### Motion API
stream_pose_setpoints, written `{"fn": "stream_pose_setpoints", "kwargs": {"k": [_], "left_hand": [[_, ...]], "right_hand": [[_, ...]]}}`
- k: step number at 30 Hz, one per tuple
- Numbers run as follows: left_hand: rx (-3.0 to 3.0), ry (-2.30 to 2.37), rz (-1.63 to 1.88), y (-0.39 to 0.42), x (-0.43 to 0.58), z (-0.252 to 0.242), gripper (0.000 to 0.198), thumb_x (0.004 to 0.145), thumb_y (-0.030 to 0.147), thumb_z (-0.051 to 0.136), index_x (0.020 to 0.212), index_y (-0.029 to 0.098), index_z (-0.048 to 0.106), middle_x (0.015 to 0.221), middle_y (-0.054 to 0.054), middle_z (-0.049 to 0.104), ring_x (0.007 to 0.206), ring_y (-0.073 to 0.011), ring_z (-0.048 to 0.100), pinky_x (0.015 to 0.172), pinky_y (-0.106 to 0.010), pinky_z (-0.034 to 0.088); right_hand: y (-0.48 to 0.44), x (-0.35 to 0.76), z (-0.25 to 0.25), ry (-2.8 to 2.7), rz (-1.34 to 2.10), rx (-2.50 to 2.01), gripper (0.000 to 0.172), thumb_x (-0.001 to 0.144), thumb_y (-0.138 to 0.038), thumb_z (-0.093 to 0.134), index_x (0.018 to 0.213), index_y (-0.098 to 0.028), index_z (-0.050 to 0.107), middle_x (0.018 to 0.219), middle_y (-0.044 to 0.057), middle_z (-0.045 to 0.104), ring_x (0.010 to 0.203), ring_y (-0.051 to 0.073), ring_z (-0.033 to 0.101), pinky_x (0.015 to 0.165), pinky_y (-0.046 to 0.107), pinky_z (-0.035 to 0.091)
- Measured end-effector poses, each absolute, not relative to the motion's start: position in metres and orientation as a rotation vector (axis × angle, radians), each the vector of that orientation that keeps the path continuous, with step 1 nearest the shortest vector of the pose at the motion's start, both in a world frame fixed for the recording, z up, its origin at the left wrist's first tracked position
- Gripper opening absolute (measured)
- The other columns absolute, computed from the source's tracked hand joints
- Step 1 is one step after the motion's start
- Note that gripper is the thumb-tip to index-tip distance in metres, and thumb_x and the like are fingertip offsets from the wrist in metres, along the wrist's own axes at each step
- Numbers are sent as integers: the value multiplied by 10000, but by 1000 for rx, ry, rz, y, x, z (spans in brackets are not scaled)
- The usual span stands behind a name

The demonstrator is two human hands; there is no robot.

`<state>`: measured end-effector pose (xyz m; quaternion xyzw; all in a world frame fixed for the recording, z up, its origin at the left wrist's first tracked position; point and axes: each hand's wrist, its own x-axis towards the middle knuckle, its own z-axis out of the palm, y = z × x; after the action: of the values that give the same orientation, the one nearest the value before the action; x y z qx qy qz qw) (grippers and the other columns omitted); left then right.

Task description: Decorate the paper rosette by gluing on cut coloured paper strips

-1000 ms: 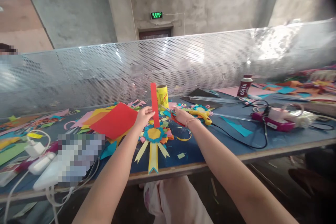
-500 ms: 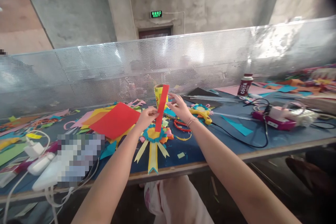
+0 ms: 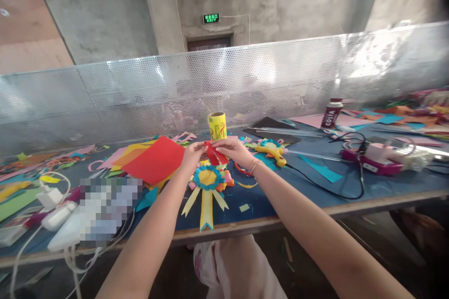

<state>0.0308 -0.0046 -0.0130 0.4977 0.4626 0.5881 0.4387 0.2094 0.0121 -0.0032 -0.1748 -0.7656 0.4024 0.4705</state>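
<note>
A red paper strip [image 3: 214,155], now bent over, is held between my two hands above the table. My left hand [image 3: 195,154] pinches its left side, and my right hand [image 3: 235,150] closes on its right side. Just below lies a paper rosette [image 3: 207,177] with a yellow centre, a blue ruffled edge and pale yellow tails that reach the table's front edge. Behind my hands stands a yellow printed cardboard tube [image 3: 217,126]. Red-handled scissors [image 3: 242,169] lie partly hidden by my right hand and wrist.
Red sheets [image 3: 154,160] lie on the left over yellow and orange ones. To the right are a yellow glue gun [image 3: 271,154] with a black cord, a Costa bottle [image 3: 331,114] and a purple power strip [image 3: 372,163]. A perforated metal screen [image 3: 140,98] borders the table's back.
The red strip was straight and upright; now it is bent over between my hands. My right hand has come lower and in toward the left one, uncovering the tube.
</note>
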Motion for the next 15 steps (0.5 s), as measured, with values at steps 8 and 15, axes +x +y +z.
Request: {"fn": "stream_pose_setpoints", "kwargs": {"k": [8, 15], "left_hand": [[1263, 1130, 1467, -13, 38, -8, 127, 777, 157, 609, 903, 154, 625, 796, -42, 694, 627, -147, 669, 585, -260, 548], [1291, 1097, 1508, -12, 38, -8, 152, 760, 165, 609, 911, 145, 615, 826, -54, 699, 661, -150, 671, 595, -252, 550]], "right_hand": [[17, 192, -17, -1730, 913, -508, 486, 628, -235, 723, 1094, -210, 590, 1201, 87, 528, 895, 169, 633, 778, 331, 554], [23, 186, -25, -1654, 746, -779, 478, 578, -270, 786, 1005, -195, 584, 996, 66, 597, 895, 191, 590, 743, 329, 542]]}}
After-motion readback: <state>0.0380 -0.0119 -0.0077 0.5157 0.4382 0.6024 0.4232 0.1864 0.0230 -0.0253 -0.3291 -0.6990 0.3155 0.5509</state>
